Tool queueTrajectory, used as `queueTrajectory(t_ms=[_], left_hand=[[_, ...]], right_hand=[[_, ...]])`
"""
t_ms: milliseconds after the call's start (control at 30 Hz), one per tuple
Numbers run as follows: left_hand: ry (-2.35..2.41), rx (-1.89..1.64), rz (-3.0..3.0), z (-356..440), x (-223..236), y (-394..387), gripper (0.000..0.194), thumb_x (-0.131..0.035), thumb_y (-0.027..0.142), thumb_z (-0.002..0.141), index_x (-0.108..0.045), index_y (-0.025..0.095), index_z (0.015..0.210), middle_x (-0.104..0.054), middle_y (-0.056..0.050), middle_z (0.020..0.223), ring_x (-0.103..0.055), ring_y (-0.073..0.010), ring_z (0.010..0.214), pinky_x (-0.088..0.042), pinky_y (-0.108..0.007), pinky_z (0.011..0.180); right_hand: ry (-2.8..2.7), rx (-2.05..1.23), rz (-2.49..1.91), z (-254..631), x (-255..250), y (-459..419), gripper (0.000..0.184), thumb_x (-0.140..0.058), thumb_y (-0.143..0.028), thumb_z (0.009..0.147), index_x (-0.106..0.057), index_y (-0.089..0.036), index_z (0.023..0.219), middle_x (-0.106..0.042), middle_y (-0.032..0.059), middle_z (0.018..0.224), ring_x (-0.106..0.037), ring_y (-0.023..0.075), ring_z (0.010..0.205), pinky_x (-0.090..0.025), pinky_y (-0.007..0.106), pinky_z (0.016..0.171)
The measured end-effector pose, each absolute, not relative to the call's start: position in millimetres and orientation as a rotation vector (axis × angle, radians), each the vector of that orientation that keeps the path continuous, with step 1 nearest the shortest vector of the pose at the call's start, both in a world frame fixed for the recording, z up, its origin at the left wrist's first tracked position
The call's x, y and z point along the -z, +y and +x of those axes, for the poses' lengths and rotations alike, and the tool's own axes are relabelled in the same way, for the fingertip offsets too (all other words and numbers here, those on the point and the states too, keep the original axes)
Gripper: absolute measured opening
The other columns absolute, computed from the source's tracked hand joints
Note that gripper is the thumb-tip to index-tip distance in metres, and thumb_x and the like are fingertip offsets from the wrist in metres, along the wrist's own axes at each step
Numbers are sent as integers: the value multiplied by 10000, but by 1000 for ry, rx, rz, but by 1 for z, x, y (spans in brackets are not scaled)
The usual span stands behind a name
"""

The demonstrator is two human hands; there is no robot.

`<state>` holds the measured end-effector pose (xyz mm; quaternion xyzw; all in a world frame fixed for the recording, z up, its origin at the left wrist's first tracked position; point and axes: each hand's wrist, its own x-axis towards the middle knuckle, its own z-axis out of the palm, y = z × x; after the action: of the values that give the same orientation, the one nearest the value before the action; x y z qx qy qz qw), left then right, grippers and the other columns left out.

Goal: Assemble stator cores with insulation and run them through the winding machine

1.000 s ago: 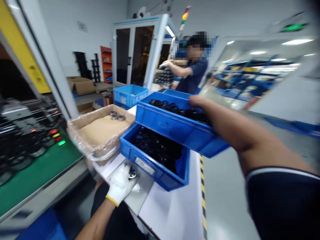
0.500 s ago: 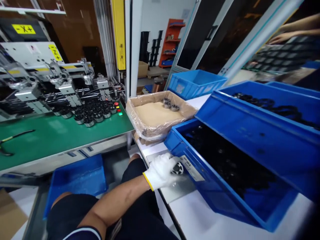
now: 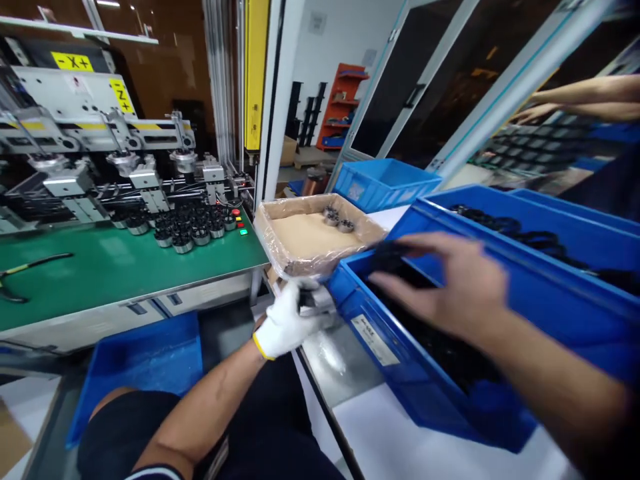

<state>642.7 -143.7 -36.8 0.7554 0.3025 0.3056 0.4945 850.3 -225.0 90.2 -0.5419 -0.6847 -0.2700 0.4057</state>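
My left hand (image 3: 285,325), in a white glove with a yellow cuff, is closed around a round metal stator core (image 3: 311,299) above the metal sheet (image 3: 340,363) at the table's edge. My bare right hand (image 3: 457,283), smeared by motion, holds a black plastic part (image 3: 387,257) between thumb and fingers. It is over the near corner of the labelled blue bin (image 3: 417,393), whose inside holds a dark mass of black parts. The black part's exact shape is blurred.
A plastic-lined box (image 3: 295,263) holds several metal-and-black cores. More cores (image 3: 193,227) stand on the green bench (image 3: 115,273) by the machine, with pliers (image 3: 35,267) at left. Another blue bin (image 3: 550,267) rests behind the labelled one. Another person's arms (image 3: 585,100) show at right.
My right hand has come into view over the blue bin with a black part. My left hand has shifted left and slightly up, still holding the stator core. The view has tilted slightly.
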Motion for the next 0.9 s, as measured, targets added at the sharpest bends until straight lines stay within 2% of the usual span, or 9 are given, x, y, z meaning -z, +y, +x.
queueTrajectory(t_ms=[100, 200, 267, 367, 433, 500, 633, 733, 900], left_hand=[[732, -923, 1718, 613, 11, -134, 650, -752, 157, 702, -593, 224, 1329, -694, -80, 1273, -674, -247, 1158, -537, -396, 1060], [735, -1029, 1621, 596, 5, -129, 674, -813, 186, 678, -626, 221, 1324, -700, -71, 1283, -673, -264, 1185, -519, -411, 1100], [698, -1041, 1400, 596, 9, -128, 702, -878, 331, 704, -624, 222, 1349, -700, -79, 1298, -684, -267, 1173, -552, -392, 1051], [511, -942, 1075, 608, 17, -135, 752, -791, 628, 814, -580, 269, 1440, -693, -96, 1305, -717, -252, 1081, -619, -354, 884], [418, -868, 1011, 615, 19, -141, 834, -788, 728, 774, -582, 291, 1454, -694, -104, 1287, -728, -250, 1018, -633, -323, 777], [375, -862, 1053, 619, 18, -146, 874, -884, 678, 695, -609, 300, 1433, -692, -97, 1286, -727, -249, 1027, -631, -288, 760], [366, -915, 1233, 616, 13, -148, 868, -982, 457, 658, -616, 324, 1434, -678, -53, 1313, -710, -226, 1094, -618, -268, 895], [396, -915, 1319, 611, 10, -148, 863, -988, 471, 639, -638, 286, 1406, -682, -63, 1292, -711, -254, 1086, -622, -319, 932], [438, -852, 1370, 607, 7, -147, 942, -992, 539, 590, -625, 235, 1402, -682, -96, 1285, -696, -322, 1138, -608, -424, 996]], right_hand=[[-2016, 543, -1039, 822, -49, -224, 586, -799, -480, 888, -633, -142, 1336, -772, 154, 995, -780, 249, 914, -666, 344, 790], [-2055, 408, -921, 802, -23, -220, 680, -751, -311, 908, -484, -104, 1499, -747, 175, 1140, -750, 262, 1075, -665, 369, 893], [-2006, 317, -959, 800, -17, -219, 674, -741, -223, 895, -480, -116, 1507, -714, 184, 1209, -713, 259, 1144, -646, 383, 954], [-1979, 275, -935, 804, -18, -221, 617, -737, -181, 907, -515, -129, 1481, -657, 197, 1257, -666, 257, 1185, -627, 404, 983], [-1995, 293, -892, 805, -20, -223, 582, -742, -207, 928, -534, -124, 1465, -641, 190, 1229, -654, 249, 1166, -629, 396, 962], [-1992, 293, -890, 803, -21, -224, 563, -755, -239, 938, -547, -107, 1443, -639, 185, 1203, -651, 241, 1151, -631, 385, 961], [-1944, 269, -904, 800, -22, -226, 498, -739, -262, 964, -558, -77, 1389, -658, 191, 1205, -666, 233, 1152, -631, 375, 986], [-1957, 257, -877, 799, -22, -226, 439, -711, -238, 983, -565, -104, 1375, -669, 172, 1216, -673, 227, 1178, -633, 374, 993], [-2001, 272, -864, 799, -22, -229, 472, -686, -229, 1000, -526, -147, 1437, -664, 151, 1249, -679, 237, 1211, -644, 398, 992]])
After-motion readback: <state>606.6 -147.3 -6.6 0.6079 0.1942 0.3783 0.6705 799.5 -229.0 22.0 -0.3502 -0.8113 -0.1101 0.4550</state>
